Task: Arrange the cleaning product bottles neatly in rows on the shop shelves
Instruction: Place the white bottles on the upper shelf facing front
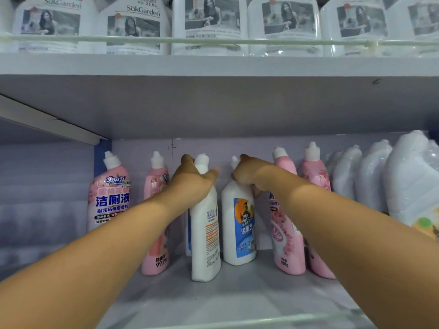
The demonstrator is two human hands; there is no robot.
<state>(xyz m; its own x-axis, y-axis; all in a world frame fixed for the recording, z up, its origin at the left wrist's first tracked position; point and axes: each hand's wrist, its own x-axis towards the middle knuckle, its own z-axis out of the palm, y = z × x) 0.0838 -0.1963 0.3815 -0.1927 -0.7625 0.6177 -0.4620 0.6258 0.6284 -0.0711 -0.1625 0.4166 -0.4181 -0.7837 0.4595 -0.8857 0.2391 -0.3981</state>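
Both my arms reach into the lower shelf (232,298). My left hand (192,179) grips the neck of a white toilet-cleaner bottle (206,233) whose orange-striped back label faces me. My right hand (251,175) grips the neck of a second white bottle (238,229) with a blue front label, standing just right of the first. Another white bottle is partly hidden behind the left one. Pink bottles stand on either side: two at the left (108,198) (155,233) and two at the right (287,238) (317,184).
Large white plastic-wrapped jugs (370,176) fill the right end of the shelf. The shelf above (213,65) carries a row of big white SukGarden bottles (209,24) behind a rail. A low front rail (261,320) edges the lower shelf.
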